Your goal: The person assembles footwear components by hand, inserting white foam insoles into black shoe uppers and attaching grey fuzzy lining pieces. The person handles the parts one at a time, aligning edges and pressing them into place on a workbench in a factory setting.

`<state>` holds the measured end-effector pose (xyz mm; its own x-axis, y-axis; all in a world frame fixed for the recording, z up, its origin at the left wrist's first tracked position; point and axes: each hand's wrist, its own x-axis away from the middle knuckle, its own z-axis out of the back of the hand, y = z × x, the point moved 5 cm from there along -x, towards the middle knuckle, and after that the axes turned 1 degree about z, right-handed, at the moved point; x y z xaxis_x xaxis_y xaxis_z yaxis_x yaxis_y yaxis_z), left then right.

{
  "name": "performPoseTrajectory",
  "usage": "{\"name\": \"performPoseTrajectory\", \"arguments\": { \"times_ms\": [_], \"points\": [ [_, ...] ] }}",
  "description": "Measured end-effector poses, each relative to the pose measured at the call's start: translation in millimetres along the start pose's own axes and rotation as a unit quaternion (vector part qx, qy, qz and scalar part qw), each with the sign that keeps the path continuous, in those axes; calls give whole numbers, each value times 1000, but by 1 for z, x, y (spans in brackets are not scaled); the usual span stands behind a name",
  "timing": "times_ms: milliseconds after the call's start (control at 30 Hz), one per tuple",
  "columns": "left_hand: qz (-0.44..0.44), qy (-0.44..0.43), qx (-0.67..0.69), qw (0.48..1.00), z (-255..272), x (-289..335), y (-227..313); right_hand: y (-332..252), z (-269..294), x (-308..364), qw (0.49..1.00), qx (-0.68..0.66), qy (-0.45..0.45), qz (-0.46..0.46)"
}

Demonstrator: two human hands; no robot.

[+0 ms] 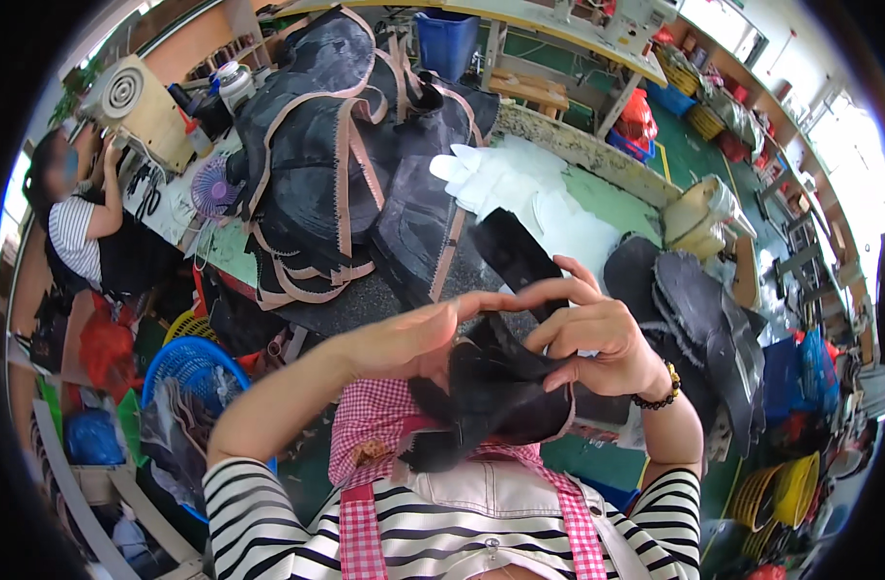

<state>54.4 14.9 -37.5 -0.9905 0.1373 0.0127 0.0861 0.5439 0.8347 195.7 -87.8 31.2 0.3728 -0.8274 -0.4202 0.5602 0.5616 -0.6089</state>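
In front of my chest I hold a folded black leather-like piece (505, 387) with a pale notched edge. My right hand (597, 333), a beaded bracelet at its wrist, pinches the piece between thumb and fingers. My left hand (413, 338) curls round its other side; most of those fingertips are hidden behind it. Just beyond my fingers a flat black strip (513, 246) slants up; I cannot tell whether it joins the held piece. Past my hands lies a big heap of black pieces (317, 164) edged with pinkish zigzag tape.
White cut pieces (500, 184) lie on the green bench top (616, 193). Dark grey shaped pieces (703, 319) are stacked to the right. At left stand a blue basket (196, 362), a small purple fan (215, 187) and a person (75, 213) at a machine (138, 111).
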Motion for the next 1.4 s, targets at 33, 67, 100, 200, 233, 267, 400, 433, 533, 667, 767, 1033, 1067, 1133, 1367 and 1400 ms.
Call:
{"name": "performPoseTrajectory", "arguments": {
  "times_ms": [33, 67, 100, 200, 233, 267, 400, 433, 533, 667, 767, 1033, 1067, 1133, 1367, 1400],
  "points": [
    [1, 14, 77, 997, 6, 2, -10, -2, -1, -2, 1000, -10, 1, 8],
    [6, 27, 157, 987, 11, 3, -21, -2, -2, -2, 1000, -24, 4, 13],
    [12, 38, 235, 971, 13, 5, -30, -3, -2, -2, 999, -42, 2, 21],
    [-34, 122, 88, 988, 16, 14, -42, 2, 1, -1, 994, -104, 22, 37],
    [-50, 135, 30, 989, 16, 17, -45, 9, 2, 5, 987, -150, 46, 28],
    [-78, 172, -1, 982, 11, 19, -47, 15, -2, 9, 982, -176, 66, 23],
    [-130, 137, 87, 978, 3, 31, -30, 24, -7, 10, 969, -226, 97, -22],
    [-127, 176, -51, 975, 5, 35, -20, 23, -9, 9, 971, -221, 91, -25],
    [-187, 270, -392, 859, -1, 42, 12, 20, -10, 3, 977, -200, 72, -25],
    [-124, 288, -123, 941, -9, 41, 5, 14, -10, -2, 983, -167, 64, -33],
    [-265, 308, -63, 912, -26, 41, 7, 17, -10, 2, 977, -182, 97, -60],
    [-177, 330, -90, 923, -30, 34, 9, 7, -8, 2, 983, -143, 94, -66],
    [-170, 336, -149, 914, -26, 35, 6, 4, -7, 1, 986, -128, 89, -60],
    [-161, 324, -151, 920, -20, 38, 1, -1, -6, 0, 991, -97, 80, -47],
    [-268, 341, -143, 890, -23, 39, 2, 8, -11, 9, 971, -143, 163, -105],
    [-263, 347, -141, 889, -24, 40, 3, 9, -11, 10, 972, -147, 164, -85]
  ]
}}
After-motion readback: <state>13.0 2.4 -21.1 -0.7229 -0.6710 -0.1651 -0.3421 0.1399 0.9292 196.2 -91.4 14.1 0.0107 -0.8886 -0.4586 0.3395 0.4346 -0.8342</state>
